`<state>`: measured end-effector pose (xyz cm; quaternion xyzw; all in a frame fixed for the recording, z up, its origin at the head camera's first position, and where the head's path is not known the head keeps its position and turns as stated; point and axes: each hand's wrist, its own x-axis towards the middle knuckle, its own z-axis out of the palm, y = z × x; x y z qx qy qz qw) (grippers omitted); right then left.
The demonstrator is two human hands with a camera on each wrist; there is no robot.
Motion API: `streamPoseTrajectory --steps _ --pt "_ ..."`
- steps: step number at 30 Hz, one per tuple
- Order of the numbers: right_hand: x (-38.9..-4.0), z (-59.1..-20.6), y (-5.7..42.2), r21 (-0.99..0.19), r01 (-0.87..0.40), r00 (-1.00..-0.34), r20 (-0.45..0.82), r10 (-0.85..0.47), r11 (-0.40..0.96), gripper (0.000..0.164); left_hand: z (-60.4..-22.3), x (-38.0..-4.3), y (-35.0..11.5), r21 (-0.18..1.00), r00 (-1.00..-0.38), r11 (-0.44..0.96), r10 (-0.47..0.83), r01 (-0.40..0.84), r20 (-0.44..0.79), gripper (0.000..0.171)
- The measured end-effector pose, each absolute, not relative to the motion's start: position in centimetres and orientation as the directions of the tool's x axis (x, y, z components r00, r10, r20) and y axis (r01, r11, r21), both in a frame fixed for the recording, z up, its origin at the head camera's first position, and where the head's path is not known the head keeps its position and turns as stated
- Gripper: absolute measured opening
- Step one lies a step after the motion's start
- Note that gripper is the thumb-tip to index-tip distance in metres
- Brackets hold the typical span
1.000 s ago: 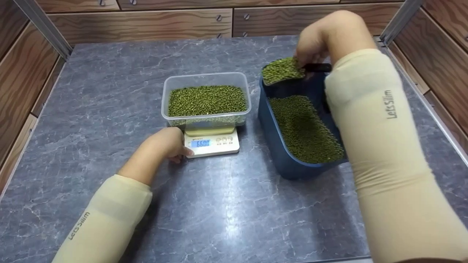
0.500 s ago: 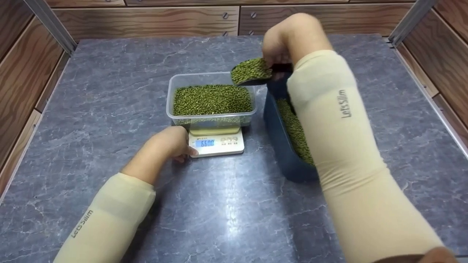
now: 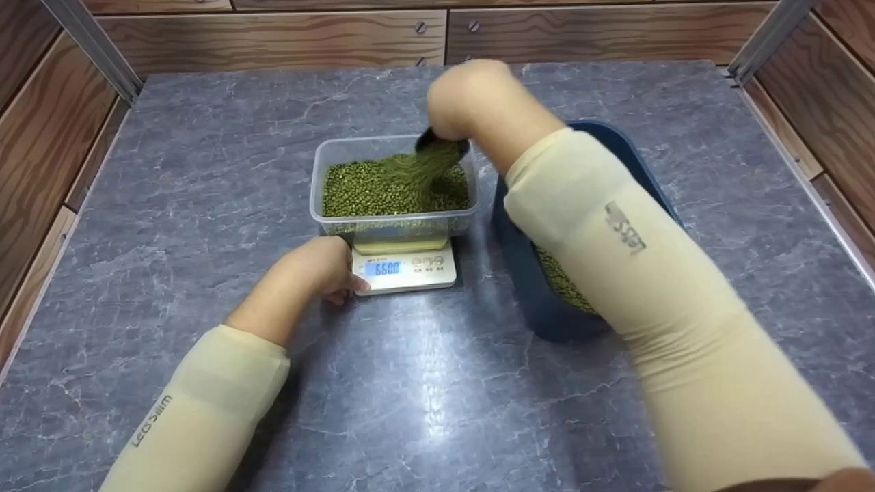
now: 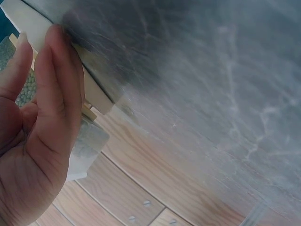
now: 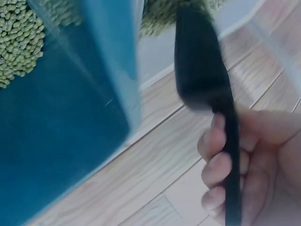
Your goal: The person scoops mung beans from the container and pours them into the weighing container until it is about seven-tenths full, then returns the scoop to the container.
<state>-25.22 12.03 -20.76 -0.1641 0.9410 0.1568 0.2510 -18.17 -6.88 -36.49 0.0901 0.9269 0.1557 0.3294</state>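
My right hand (image 3: 459, 99) grips the handle of a black scoop (image 3: 425, 139); in the right wrist view the fingers wrap round its handle (image 5: 231, 160). The scoop is tipped over the right part of a clear plastic container (image 3: 393, 220), and green mung beans (image 3: 369, 188) stream from it, blurred. That container stands on a white kitchen scale (image 3: 417, 273) whose display reads about 660.0. My left hand (image 3: 318, 270) holds the scale's front left corner between thumb and fingers; the left wrist view shows the hand (image 4: 44, 108) at the scale's edge (image 4: 96, 92).
Right of the scale stands a deep blue bin (image 3: 557, 318) with more mung beans (image 3: 564, 283), partly hidden by my right sleeve. The grey marbled tabletop (image 3: 410, 383) ends at wood-patterned panels (image 3: 273, 41) at the back and sides.
My right hand has carried the full scoop left from the blue bin to above the clear container and tipped it, so beans now fall. The left hand stays at the scale.
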Motion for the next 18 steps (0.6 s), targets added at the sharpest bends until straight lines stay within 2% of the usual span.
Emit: streamPoseTrajectory --steps 2,7,12,18 --pt "-24.4 -21.0 11.1 0.34 -0.42 -0.868 -0.421 -0.263 0.841 0.039 -36.5 -18.2 -6.9 0.344 -0.768 0.937 0.268 0.065 -0.582 0.028" --pt "-22.9 -21.8 9.8 0.495 -0.424 -0.905 -0.254 -0.341 0.758 0.021 -36.4 -18.0 -6.9 0.351 -0.773 0.935 0.256 0.047 -0.58 0.027" --pt "-22.1 -21.9 9.8 0.567 -0.409 -0.91 -0.194 -0.366 0.715 0.017 -36.6 -18.0 -6.8 0.355 -0.774 0.934 0.262 0.053 -0.576 0.027" --pt "-22.1 -21.9 10.2 0.569 -0.414 -0.904 -0.162 -0.397 0.71 0.02 -36.6 -17.9 -6.8 0.36 -0.776 0.932 0.263 0.05 -0.573 0.026"
